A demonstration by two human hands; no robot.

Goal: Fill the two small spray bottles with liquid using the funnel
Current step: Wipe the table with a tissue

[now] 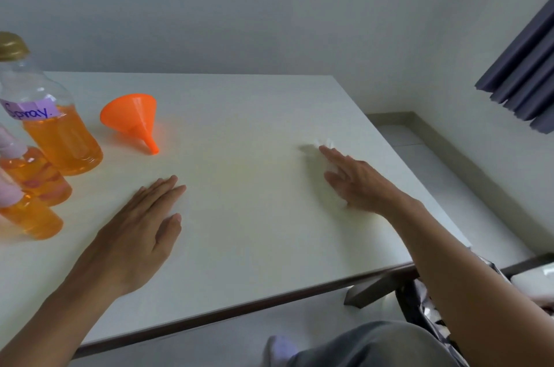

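Judging from how things lie, the filling looks done or nearly so. Two small spray bottles, one (36, 175) just in front of the large bottle (51, 124) and the other (28, 217) nearer the person again, both hold orange liquid well up their bodies, and both wear pale pink tops. The large bottle, labelled "Spray." and closed with a gold cap, stands at the left end of the surface (254, 115), still about half full. The orange funnel (133, 119) lies tipped on its side just to the right of the large bottle, spout pointing toward the person, in no bottle neck.

What appears to be left is tidying: the right hand (356, 181), far to the right of the large bottle, presses flat on a crumpled white tissue (323, 143), fingers spread, seemingly wiping the surface. The picture is blurred there, so whether it grips the tissue or only presses on it cannot be told. The left hand (141, 229) rests palm down and open, holding nothing, to the right of the nearer small bottle.

Count: two small spray bottles, one large bottle, one funnel, one tissue, two hands.
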